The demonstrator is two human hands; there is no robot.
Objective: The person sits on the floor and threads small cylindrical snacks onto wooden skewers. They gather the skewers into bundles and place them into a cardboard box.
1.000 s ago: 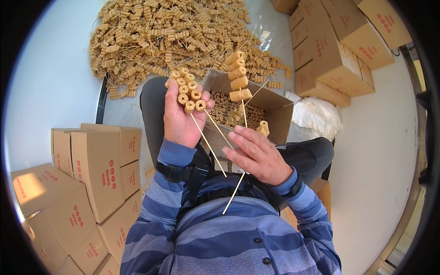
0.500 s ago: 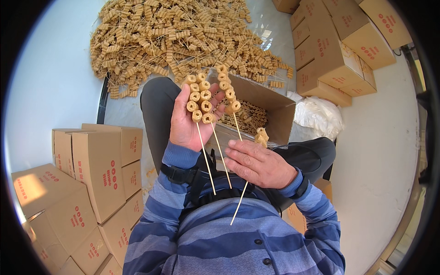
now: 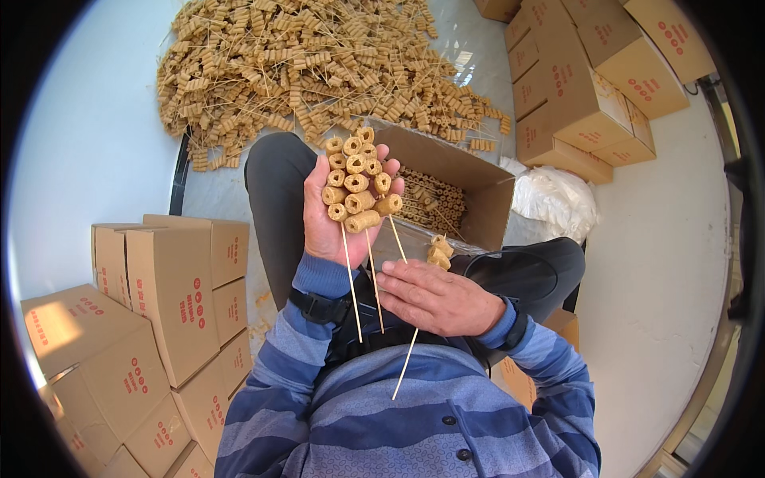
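Observation:
My left hand [image 3: 321,231], palm up with fingers curled at the far side, cradles three skewers [image 3: 356,183] of ring-shaped, hollow golden-brown food pieces. Their pale sticks point back toward my body. My right hand [image 3: 442,301], back upward, is closed on another skewer [image 3: 439,252]; its food end shows beyond the knuckles, and its stick runs out below toward my lap. The right fingertips are at the stick of the rightmost skewer in the left hand; whether they pinch it is hidden. Beyond my hands, an open cardboard box [image 3: 486,203] contains many similar skewers laid in rows.
A large heap of loose skewers [image 3: 295,72] covers the floor ahead. Closed cardboard boxes are stacked at the left [image 3: 171,307] and at the far right [image 3: 570,88]. A white plastic bag [image 3: 554,207] lies beside the open box. My bent legs [image 3: 275,191] flank it.
The rightmost skewer has come in from apart to rest against the other two in my left hand. Its food pieces moved left and nearer. My right hand shifted slightly left and nearer with its skewer.

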